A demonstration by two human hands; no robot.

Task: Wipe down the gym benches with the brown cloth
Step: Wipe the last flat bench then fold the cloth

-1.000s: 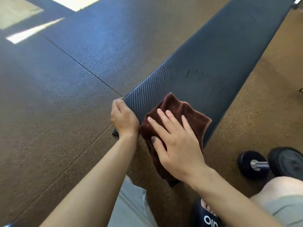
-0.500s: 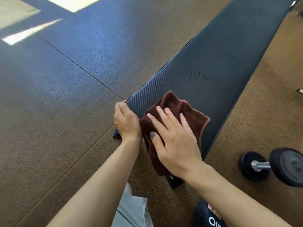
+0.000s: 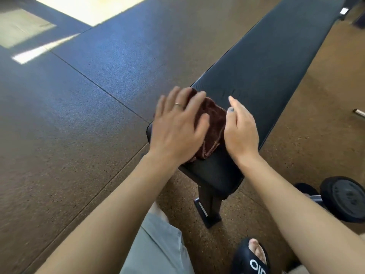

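Observation:
A long black padded gym bench point(image 3: 266, 62) runs from the lower middle to the upper right. On its near end lies the bunched brown cloth point(image 3: 214, 125). My left hand point(image 3: 175, 131) is spread flat over the cloth's left part, blurred by motion, and a ring shows on one finger. My right hand point(image 3: 241, 129) stands edge-on against the cloth's right side, fingers together, holding nothing. Most of the cloth's left half is hidden under my left hand.
The bench's black leg and foot point(image 3: 209, 208) stand on brown speckled rubber floor. A black dumbbell point(image 3: 343, 196) lies on the floor at the right. My foot in a black sandal point(image 3: 252, 258) and grey shorts point(image 3: 158, 246) are at the bottom.
My right hand came off the cloth and moved to its right side. My left hand left the bench's edge and now covers the cloth. The view shifted, showing the bench end and leg.

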